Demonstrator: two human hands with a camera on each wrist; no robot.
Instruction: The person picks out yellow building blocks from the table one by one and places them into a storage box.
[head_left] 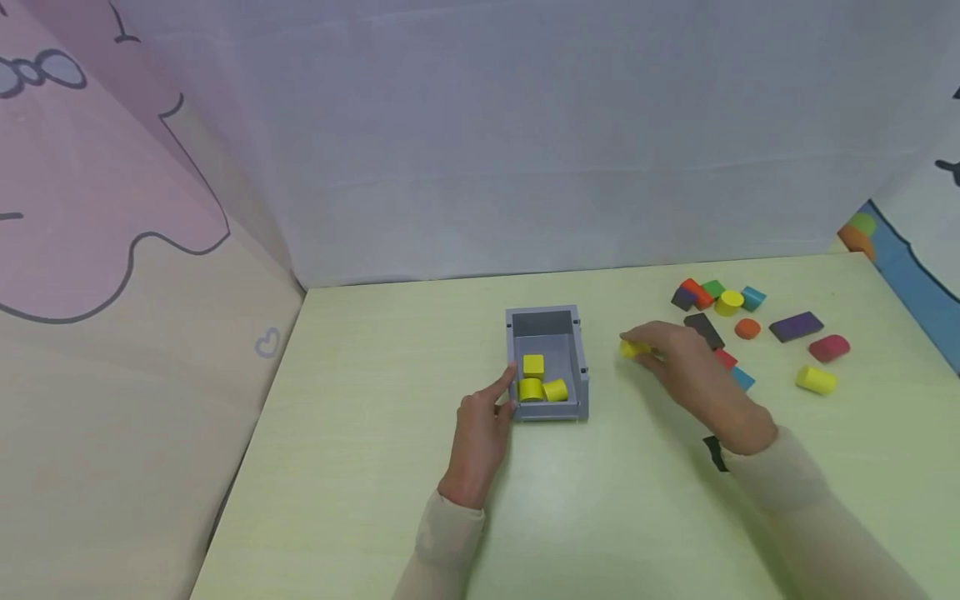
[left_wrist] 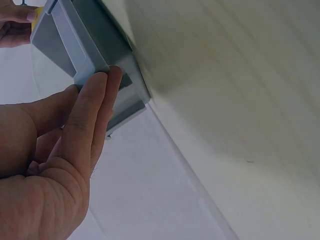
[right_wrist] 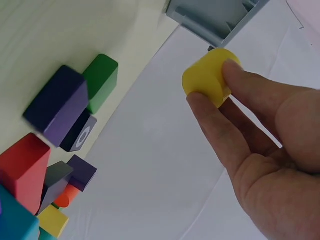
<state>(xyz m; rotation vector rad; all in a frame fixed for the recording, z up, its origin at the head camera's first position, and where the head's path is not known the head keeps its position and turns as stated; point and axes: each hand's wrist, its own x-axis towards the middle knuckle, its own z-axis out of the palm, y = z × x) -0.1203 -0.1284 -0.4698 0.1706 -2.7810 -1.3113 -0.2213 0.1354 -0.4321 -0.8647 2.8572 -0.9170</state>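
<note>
A grey box (head_left: 547,410) with an open top stands near the middle of the table. Inside it, toward the near end, lie a yellow cube (head_left: 533,366) and two yellow cylinder blocks (head_left: 530,390). My left hand (head_left: 480,437) rests against the box's left wall, its straight fingers (left_wrist: 87,112) at the rim and the thumb by the near corner. To the right of the box, my right hand (head_left: 686,371) pinches another yellow cylinder block (right_wrist: 209,75) between thumb and fingertips, above the table.
Colored blocks lie scattered at the right, among them a purple block (head_left: 797,327), a crimson block (head_left: 829,347), a yellow cylinder (head_left: 816,380) and an orange piece (head_left: 747,328). A black piece (head_left: 715,454) shows beside the right sleeve. Behind the table (head_left: 360,400) hangs a pale cloth (head_left: 525,150).
</note>
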